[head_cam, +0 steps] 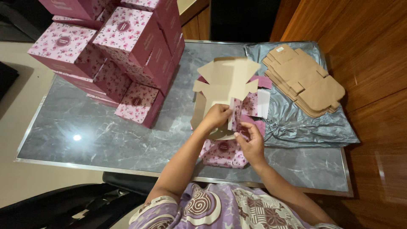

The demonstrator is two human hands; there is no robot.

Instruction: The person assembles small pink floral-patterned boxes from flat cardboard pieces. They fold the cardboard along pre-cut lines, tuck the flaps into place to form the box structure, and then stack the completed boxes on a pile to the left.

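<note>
While the left hand (217,115) presses a flap of the half-folded cardboard box (227,80) at the tabletop's (85,135) centre, the right hand (251,142) pinches its pink floral side panel; flat box blanks (305,78) lie at two o'clock, finished pink boxes (123,46) at ten

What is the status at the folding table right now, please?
Left hand and right hand both pinching flaps of the half-folded pink floral box. Finished boxes stacked left, flat blanks right. Nothing obstructing.

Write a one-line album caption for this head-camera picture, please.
Two hands, left hand and right hand, fold a pink floral carton on a grey marble table.
</note>
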